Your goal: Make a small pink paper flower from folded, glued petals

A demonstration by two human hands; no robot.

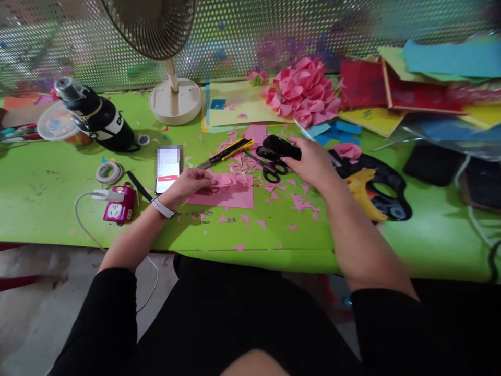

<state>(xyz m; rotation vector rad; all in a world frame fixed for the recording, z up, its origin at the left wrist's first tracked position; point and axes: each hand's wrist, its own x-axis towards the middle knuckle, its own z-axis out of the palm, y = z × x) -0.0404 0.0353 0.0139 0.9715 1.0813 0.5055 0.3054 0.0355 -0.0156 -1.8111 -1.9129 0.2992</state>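
Observation:
My left hand point(191, 184) pinches a small folded piece of pink paper point(222, 180) and holds it on a larger pink sheet point(230, 197) lying on the green table point(47, 188). My right hand point(311, 163) is closed round a black stapler point(279, 147), held just above black-handled scissors point(272, 168). A yellow and black utility knife point(229, 152) lies between the hands. Several pink paper scraps point(301, 201) lie scattered around the sheet.
A phone point(168, 169), tape rolls point(108, 172), a pink plug adapter point(117, 207) and a black bottle point(99, 117) are at the left. A fan base point(175, 100) stands behind. Pink paper flowers point(303, 91), coloured paper stacks point(415, 78) and a yellow glue gun point(366, 194) are at the right.

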